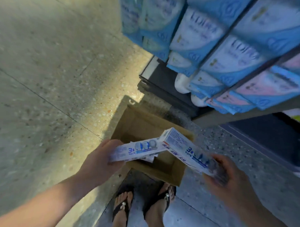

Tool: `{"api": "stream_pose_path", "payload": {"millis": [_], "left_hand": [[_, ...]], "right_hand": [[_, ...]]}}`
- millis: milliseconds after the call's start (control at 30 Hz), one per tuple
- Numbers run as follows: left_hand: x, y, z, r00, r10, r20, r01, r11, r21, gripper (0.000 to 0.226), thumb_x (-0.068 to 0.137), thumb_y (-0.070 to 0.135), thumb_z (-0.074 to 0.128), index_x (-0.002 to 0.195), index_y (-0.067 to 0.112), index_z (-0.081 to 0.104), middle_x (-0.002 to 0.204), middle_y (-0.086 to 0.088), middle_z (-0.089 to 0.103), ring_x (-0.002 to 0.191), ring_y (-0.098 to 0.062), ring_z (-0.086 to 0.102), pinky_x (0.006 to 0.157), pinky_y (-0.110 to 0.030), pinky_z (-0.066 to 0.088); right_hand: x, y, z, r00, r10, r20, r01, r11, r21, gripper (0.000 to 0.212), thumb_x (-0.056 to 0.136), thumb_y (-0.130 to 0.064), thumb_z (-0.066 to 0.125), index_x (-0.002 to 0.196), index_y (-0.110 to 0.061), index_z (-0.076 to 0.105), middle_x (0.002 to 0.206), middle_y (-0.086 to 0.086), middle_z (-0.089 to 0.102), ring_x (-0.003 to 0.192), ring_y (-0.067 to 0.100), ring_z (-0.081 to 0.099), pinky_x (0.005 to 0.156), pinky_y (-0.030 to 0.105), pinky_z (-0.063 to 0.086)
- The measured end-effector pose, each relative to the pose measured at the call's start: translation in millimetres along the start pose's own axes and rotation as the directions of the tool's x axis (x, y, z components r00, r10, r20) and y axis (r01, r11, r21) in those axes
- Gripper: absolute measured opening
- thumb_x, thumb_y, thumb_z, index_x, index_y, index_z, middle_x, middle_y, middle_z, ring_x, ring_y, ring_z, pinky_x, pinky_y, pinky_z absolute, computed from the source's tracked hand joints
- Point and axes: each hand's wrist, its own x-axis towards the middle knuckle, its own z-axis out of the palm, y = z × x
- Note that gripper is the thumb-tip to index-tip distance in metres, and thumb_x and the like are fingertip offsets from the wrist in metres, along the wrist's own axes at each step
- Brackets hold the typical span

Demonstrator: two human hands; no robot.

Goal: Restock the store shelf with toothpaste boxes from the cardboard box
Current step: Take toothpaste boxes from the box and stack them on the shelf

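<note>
Toothpaste boxes, two in hand: white cartons with blue print and a "3x" mark. First toothpaste box (137, 149) held at its left end by the left hand (100, 161), thumb on top and fingers beneath, grip closed round the carton; it lies nearly level above the near-left part of the cardboard box. Second toothpaste box (185, 151) held at its near end by the right hand (228, 177), grip closed on it, fingers blurred; this carton tilts, its far end raised above the cardboard box's right wall. The far ends of the two cartons meet or overlap over the box; which one is in front cannot be told for certain.

Cardboard box (160, 171): brown, open-topped, standing on the floor (44, 92) beside the base of the store shelf. A little pale packaging shows inside under the first carton; the rest of the interior visible is bare cardboard.

Store shelf (232, 79): dark frame, upper right of view, packed with blue-and-white packets (196, 35), some pink-tinted ones towards the right, and white bottles (182, 84) at the lower tier edge.

Feet in black sandals (122, 209) stand on the speckled floor just near the box's near wall.
</note>
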Motion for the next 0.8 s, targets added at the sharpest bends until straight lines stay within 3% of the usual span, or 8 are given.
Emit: {"api": "stream_pose_path", "payload": {"millis": [100,200,267,333,433,600,700,800], "left_hand": [[-39,50,-47,0.995,0.097,0.029,-0.097,0.995,-0.010,0.054,0.055,0.056,0.052,0.106,0.044,0.042,0.093,0.024,0.048,0.082,-0.013,0.058,0.068,-0.026,0.045],[-75,100,-86,0.990,0.135,0.038,-0.136,0.990,0.043,0.067,0.048,0.064,0.046,0.110,0.041,0.055,0.111,0.013,0.055,0.095,-0.021,0.062,0.080,-0.033,0.048],[-99,137,-108,0.973,0.223,0.054,-0.225,0.974,0.031,0.075,0.047,0.066,0.047,0.114,0.035,0.057,0.111,0.015,0.054,0.099,-0.017,0.060,0.082,-0.032,0.045],[-121,174,-124,0.948,0.309,0.075,-0.311,0.950,0.017,0.056,0.046,0.067,0.047,0.101,0.059,0.051,0.101,0.031,0.052,0.091,0.002,0.054,0.076,-0.018,0.039],[-152,235,-137,0.902,0.425,0.080,-0.425,0.905,-0.021,0.053,0.043,0.066,0.056,0.093,0.076,0.039,0.107,0.043,0.045,0.087,0.004,0.054,0.074,-0.003,0.035],[-204,332,-124,0.808,0.564,0.172,-0.556,0.825,-0.097,0.053,0.038,0.061,0.063,0.088,0.070,0.048,0.099,0.029,0.059,0.094,0.009,0.054,0.074,0.000,0.035],[-238,387,-91,0.706,0.662,0.253,-0.647,0.747,-0.150,0.054,0.046,0.055,0.068,0.097,0.054,0.053,0.106,0.028,0.055,0.096,0.013,0.050,0.076,0.002,0.033],[-276,441,-43,0.637,0.697,0.329,-0.690,0.706,-0.159,0.042,0.059,0.036,0.079,0.096,0.036,0.061,0.101,0.019,0.060,0.098,0.009,0.051,0.077,-0.001,0.036]], "right_hand": [[-58,-43,-42,0.993,-0.035,-0.111,0.030,0.999,-0.044,0.050,0.072,-0.005,0.072,0.082,-0.052,0.057,0.083,-0.035,0.063,0.071,-0.010,0.061,0.054,0.003,0.043],[-123,-75,-81,0.967,-0.045,-0.250,0.033,0.998,-0.051,0.055,0.067,-0.012,0.076,0.086,-0.059,0.054,0.088,-0.036,0.062,0.074,-0.006,0.063,0.061,0.013,0.051],[-170,-93,-108,0.947,-0.046,-0.318,0.045,0.999,-0.009,0.053,0.067,-0.004,0.075,0.084,-0.051,0.058,0.087,-0.032,0.065,0.075,-0.009,0.062,0.063,0.007,0.048],[-213,-101,-130,0.932,-0.017,-0.362,0.042,0.997,0.062,0.053,0.068,0.000,0.073,0.081,-0.049,0.059,0.084,-0.027,0.069,0.073,-0.015,0.061,0.063,0.001,0.043],[-287,-107,-165,0.873,-0.015,-0.487,0.047,0.997,0.053,0.062,0.067,-0.007,0.075,0.086,-0.061,0.053,0.084,-0.034,0.065,0.076,-0.010,0.062,0.063,0.002,0.043],[-400,-81,-212,0.749,0.041,-0.662,0.010,0.997,0.074,0.064,0.069,-0.005,0.074,0.088,-0.062,0.051,0.089,-0.033,0.063,0.076,-0.007,0.060,0.065,0.004,0.043],[-464,-54,-236,0.667,0.089,-0.740,-0.019,0.995,0.102,0.059,0.071,-0.007,0.075,0.095,-0.056,0.052,0.095,-0.029,0.065,0.082,-0.003,0.062,0.072,0.010,0.046],[-528,-25,-263,0.563,0.129,-0.816,-0.007,0.988,0.152,0.058,0.069,-0.002,0.075,0.087,-0.054,0.055,0.084,-0.027,0.066,0.068,-0.005,0.061,0.061,0.004,0.045]]}}
